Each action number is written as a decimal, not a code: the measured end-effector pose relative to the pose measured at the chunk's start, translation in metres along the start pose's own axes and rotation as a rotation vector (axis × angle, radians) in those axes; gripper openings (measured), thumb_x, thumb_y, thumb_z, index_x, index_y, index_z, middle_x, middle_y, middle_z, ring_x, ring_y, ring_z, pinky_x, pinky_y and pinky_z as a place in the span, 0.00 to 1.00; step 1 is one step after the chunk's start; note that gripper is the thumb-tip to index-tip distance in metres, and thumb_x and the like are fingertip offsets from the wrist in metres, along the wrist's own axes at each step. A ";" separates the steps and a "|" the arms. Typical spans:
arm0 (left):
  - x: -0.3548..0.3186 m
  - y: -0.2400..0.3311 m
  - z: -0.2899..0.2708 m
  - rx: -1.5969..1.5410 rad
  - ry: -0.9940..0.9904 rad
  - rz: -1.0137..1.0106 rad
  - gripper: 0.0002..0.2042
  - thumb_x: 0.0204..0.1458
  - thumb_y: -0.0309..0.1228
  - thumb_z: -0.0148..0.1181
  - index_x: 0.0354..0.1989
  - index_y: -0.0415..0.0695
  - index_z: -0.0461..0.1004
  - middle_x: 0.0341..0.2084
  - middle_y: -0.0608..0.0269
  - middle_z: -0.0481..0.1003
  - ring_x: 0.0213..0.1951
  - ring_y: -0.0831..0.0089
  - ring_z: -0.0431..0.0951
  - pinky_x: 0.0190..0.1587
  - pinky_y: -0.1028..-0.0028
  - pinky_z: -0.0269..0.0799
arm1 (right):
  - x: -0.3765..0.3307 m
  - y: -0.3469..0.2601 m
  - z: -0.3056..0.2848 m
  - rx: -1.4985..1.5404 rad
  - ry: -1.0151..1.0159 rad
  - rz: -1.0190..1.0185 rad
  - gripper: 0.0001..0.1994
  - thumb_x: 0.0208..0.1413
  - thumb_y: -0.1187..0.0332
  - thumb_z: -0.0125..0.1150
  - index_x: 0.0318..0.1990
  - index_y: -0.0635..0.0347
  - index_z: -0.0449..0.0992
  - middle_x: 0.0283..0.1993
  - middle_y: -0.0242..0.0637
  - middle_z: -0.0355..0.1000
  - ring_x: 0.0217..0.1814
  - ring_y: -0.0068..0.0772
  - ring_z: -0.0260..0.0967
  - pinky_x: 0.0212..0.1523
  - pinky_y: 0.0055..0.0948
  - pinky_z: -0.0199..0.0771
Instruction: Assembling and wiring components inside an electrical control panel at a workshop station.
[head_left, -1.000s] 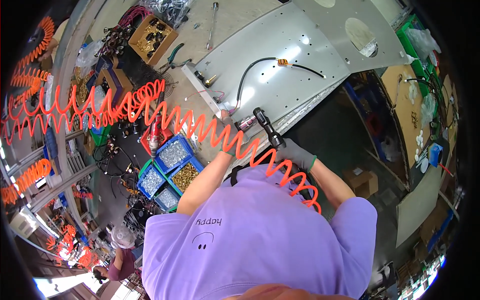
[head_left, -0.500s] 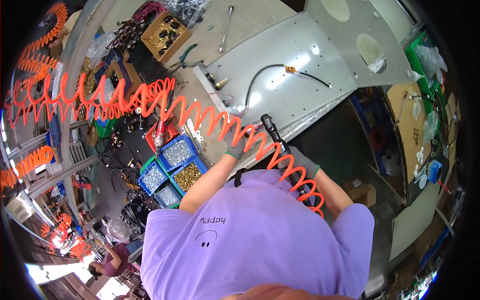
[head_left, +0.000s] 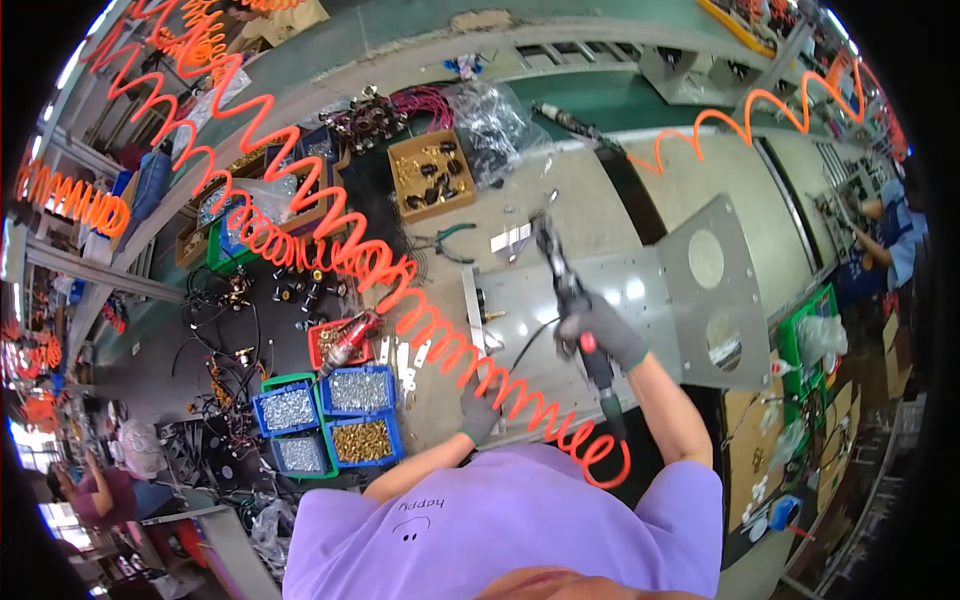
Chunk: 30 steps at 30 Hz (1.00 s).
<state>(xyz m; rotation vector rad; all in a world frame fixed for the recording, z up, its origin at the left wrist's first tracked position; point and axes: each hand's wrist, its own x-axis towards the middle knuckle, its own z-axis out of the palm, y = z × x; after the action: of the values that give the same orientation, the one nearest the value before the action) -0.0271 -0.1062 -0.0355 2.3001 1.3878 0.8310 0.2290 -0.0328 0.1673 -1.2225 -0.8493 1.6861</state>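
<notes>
On our bench (head_left: 590, 190) we have a panel (head_left: 635, 320), with pliers (head_left: 456, 230) and labels (head_left: 511, 238) near its left end, plus a box (head_left: 437, 208) and a bag (head_left: 492, 125).

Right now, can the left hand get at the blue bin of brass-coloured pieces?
Probably yes: the open-topped blue bin lies just left of the left hand, with seemingly only bench surface between. The orange-red coiled hose crosses by the hand but not over the bin.
</notes>
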 end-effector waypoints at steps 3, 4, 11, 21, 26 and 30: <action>0.011 0.012 -0.006 -0.380 -0.049 -0.579 0.19 0.52 0.42 0.50 0.42 0.38 0.69 0.38 0.45 0.69 0.36 0.47 0.71 0.35 0.56 0.68 | 0.086 -0.092 0.007 -0.109 -0.020 -0.298 0.07 0.39 0.70 0.60 0.27 0.63 0.71 0.22 0.35 0.68 0.21 0.26 0.68 0.26 0.28 0.72; 0.014 0.014 -0.010 -0.376 -0.030 -0.596 0.19 0.52 0.42 0.50 0.42 0.38 0.69 0.38 0.45 0.69 0.36 0.47 0.71 0.35 0.56 0.68 | 0.114 -0.125 0.014 -0.033 -0.076 -0.283 0.07 0.41 0.69 0.59 0.27 0.63 0.71 0.22 0.36 0.69 0.21 0.29 0.69 0.26 0.30 0.72; 0.029 0.025 -0.031 -0.277 -0.180 -0.601 0.21 0.53 0.44 0.48 0.45 0.38 0.67 0.39 0.46 0.69 0.38 0.47 0.72 0.38 0.57 0.69 | 0.269 -0.271 0.059 0.299 -0.098 -0.335 0.14 0.49 0.62 0.53 0.38 0.63 0.70 0.35 0.46 0.73 0.33 0.41 0.73 0.37 0.37 0.76; 0.024 0.015 -0.021 -0.305 -0.195 -0.540 0.20 0.53 0.43 0.48 0.44 0.36 0.66 0.40 0.47 0.68 0.38 0.50 0.72 0.38 0.59 0.69 | 0.337 -0.247 0.077 0.332 -0.045 -0.371 0.06 0.59 0.65 0.47 0.36 0.57 0.63 0.26 0.39 0.67 0.26 0.38 0.69 0.27 0.41 0.75; 0.025 0.014 -0.023 -0.297 -0.184 -0.531 0.21 0.53 0.43 0.48 0.44 0.36 0.66 0.39 0.47 0.68 0.38 0.49 0.71 0.40 0.58 0.68 | 0.324 -0.266 0.054 0.308 -0.292 0.021 0.15 0.57 0.55 0.48 0.40 0.58 0.64 0.29 0.38 0.69 0.27 0.35 0.70 0.21 0.38 0.73; 0.024 0.012 -0.020 -0.228 -0.161 -0.489 0.21 0.52 0.43 0.48 0.44 0.35 0.65 0.39 0.46 0.68 0.37 0.48 0.71 0.38 0.57 0.67 | 0.272 -0.174 0.036 -0.555 0.101 -0.542 0.22 0.55 0.51 0.49 0.50 0.59 0.64 0.37 0.45 0.72 0.28 0.37 0.72 0.29 0.33 0.75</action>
<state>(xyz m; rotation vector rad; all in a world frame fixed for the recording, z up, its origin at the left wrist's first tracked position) -0.0226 -0.0915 -0.0058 1.7096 1.5907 0.5967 0.1979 0.2847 0.2312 -1.2629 -1.4901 0.9717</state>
